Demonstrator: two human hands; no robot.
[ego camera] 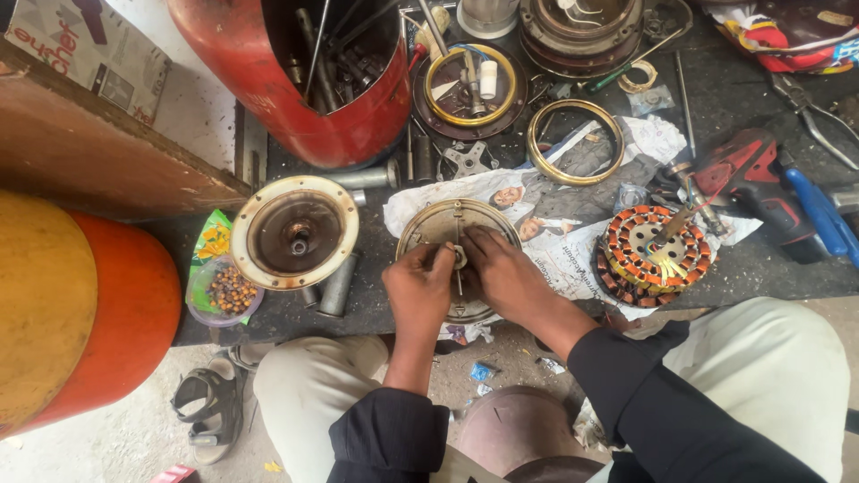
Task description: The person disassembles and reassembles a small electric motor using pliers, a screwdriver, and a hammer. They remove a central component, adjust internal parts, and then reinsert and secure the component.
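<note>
Currently both hands meet over a round metal cover plate [445,234] that lies flat on a sheet of newspaper [573,224] at the centre of the frame, near the front edge of the dark workbench [769,286]. Lying flat, the plate stays put while its hub [459,258] faces up for access. The left hand [419,288] rests on the plate's lower left portion, its fingers curled narrowly and pinched at the hub. The right hand [501,273] lies just beside it, fingertips closed down on the same hub from the right. What small part the fingers enclose, if any, is hidden.

Left of centre, a second round cover [295,233] sits with its hollow side up. Right of centre, a wound motor core [656,246] with orange and copper coils rests on the newspaper, touching the tip of a red power drill [750,183]. A brass-coloured ring [575,141] lies above the plate. A red cylinder [313,89] holding tools stands at upper left.
</note>
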